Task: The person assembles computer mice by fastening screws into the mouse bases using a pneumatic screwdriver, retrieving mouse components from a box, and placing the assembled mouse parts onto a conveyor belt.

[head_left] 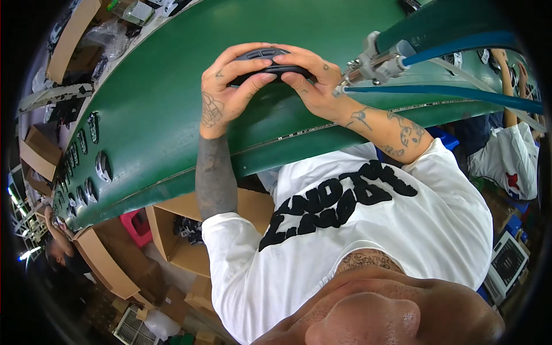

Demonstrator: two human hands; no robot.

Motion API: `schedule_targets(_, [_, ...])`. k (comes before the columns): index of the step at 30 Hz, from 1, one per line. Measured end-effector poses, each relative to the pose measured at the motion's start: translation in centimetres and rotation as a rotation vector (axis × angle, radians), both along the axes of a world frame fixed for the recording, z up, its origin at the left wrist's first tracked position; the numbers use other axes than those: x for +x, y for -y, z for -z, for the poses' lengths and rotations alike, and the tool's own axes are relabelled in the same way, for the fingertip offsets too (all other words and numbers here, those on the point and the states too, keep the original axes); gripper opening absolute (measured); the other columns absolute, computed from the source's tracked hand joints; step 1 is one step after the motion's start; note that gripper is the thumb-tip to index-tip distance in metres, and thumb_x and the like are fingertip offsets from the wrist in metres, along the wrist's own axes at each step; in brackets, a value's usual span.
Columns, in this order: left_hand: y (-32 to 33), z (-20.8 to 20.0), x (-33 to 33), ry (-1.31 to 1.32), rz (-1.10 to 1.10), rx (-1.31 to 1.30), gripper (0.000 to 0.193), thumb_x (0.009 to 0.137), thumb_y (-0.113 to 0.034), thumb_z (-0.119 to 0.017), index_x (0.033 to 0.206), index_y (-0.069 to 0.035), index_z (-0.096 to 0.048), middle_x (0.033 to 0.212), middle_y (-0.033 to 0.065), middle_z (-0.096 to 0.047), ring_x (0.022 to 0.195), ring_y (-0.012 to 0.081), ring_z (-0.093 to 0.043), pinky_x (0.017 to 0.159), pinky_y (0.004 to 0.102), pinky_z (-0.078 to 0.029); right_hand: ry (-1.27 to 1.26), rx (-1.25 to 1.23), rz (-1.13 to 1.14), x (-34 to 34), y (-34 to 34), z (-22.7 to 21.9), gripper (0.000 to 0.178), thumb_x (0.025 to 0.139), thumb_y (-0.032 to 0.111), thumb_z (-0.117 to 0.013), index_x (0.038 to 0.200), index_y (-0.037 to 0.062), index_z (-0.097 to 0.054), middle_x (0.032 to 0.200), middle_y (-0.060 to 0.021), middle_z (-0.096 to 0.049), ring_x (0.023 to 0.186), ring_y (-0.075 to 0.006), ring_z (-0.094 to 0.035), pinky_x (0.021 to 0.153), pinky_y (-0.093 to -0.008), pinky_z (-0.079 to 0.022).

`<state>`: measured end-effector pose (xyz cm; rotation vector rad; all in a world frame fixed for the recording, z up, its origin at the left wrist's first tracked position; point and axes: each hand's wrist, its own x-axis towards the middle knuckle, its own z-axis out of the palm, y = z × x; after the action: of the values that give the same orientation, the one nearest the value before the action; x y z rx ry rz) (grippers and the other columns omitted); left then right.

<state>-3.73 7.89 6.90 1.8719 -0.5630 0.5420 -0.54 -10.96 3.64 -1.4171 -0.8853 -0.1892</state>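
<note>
A dark grey to black curved plastic piece (pixel 263 53) with raised, slotted sections on top is held above the green table surface (pixel 172 103). My left hand (pixel 229 83) grips its left end, fingers over the far side and thumb on the near side. Round the right end, my right hand (pixel 309 75) is closed in the same way. Both thumbs press on the near edge and almost meet in the middle. The underside of the piece and parts of its ends are hidden by my fingers.
A metal fitting (pixel 374 64) with blue hoses (pixel 448 91) hangs close by my right wrist. Several dark and silver parts (pixel 103 167) lie along the left of the table. An open cardboard box (pixel 178 236) stands below the near edge. Co-workers are at far left and right.
</note>
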Motion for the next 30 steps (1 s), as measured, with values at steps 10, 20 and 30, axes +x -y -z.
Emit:
schedule_targets(10, [-0.4, 1.2, 0.6, -0.298, -0.030, -0.242, 0.043, 0.083, -0.012, -0.072, 0.122, -0.005, -0.055, 0.111, 0.0148, -0.066, 0.097, 0.0245, -0.065, 0.084, 0.0312, -0.052, -0.598, 0.051, 0.020, -0.3, -1.8, 0.4, 0.030, 0.096, 0.022, -0.056, 0.120, 0.0036, -0.055, 0.115, -0.0091, -0.061, 0.101, -0.0177, -0.061, 0.088, -0.0311, -0.052])
schedule_targets(20, [2.9, 2.3, 0.6, -0.539, 0.161, -0.969, 0.066, 0.082, -0.020, -0.065, 0.137, -0.001, -0.034, 0.124, 0.0201, -0.052, 0.114, 0.0345, -0.055, 0.097, 0.0486, -0.047, -0.657, -0.632, -0.734, -2.1, 3.9, -3.7, 0.038, 0.096, 0.027, -0.055, 0.124, 0.0013, -0.049, 0.102, -0.0119, -0.065, 0.081, -0.0199, -0.066, 0.069, -0.0299, -0.055])
schedule_targets(30, [4.7, 0.7, 1.9, -0.676, 0.231, -1.357, 0.062, 0.096, -0.053, -0.036, 0.135, -0.004, -0.043, 0.126, 0.0211, -0.050, 0.118, 0.0381, -0.049, 0.102, 0.0521, -0.040, -0.153, 0.476, 0.578, 5.9, 16.7, -14.0, 0.034, 0.098, 0.026, -0.038, 0.116, 0.0036, -0.057, 0.099, -0.0107, -0.062, 0.097, -0.0206, -0.060, 0.085, -0.0275, -0.047])
